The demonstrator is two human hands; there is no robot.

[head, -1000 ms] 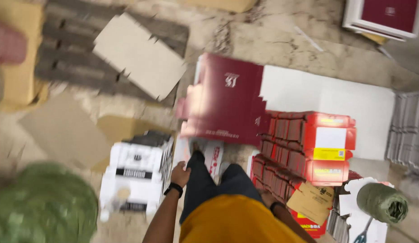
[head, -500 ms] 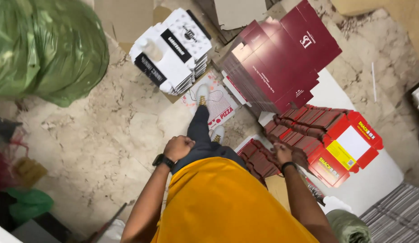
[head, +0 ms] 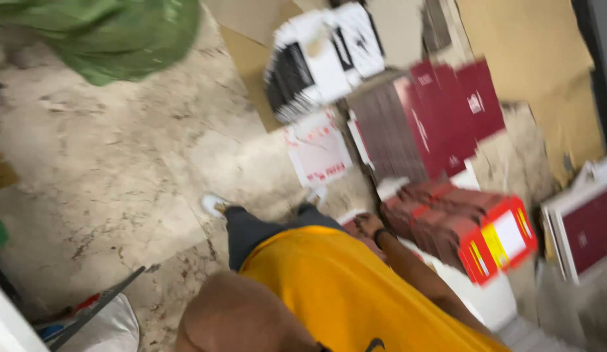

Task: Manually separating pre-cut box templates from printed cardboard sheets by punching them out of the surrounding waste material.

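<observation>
The right hand (head: 367, 225) is seen just beside the red flat-carton stack (head: 460, 225), lying rightward along the floor (head: 121, 182). Its grip cannot be told through blur; the left hand is hidden.

The person wears a yellow shirt (head: 342, 293), dark grey trousers (head: 251, 231), a white shoe (head: 212, 205) and a black wristband (head: 380, 236).

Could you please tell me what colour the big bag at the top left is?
Green; the bag shows in the head view.

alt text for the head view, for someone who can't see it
Blurred look down at a person in a yellow shirt on a stone floor, right hand hanging beside stacked red cartons. Maroon cartons and a green bag lie beyond.
</observation>
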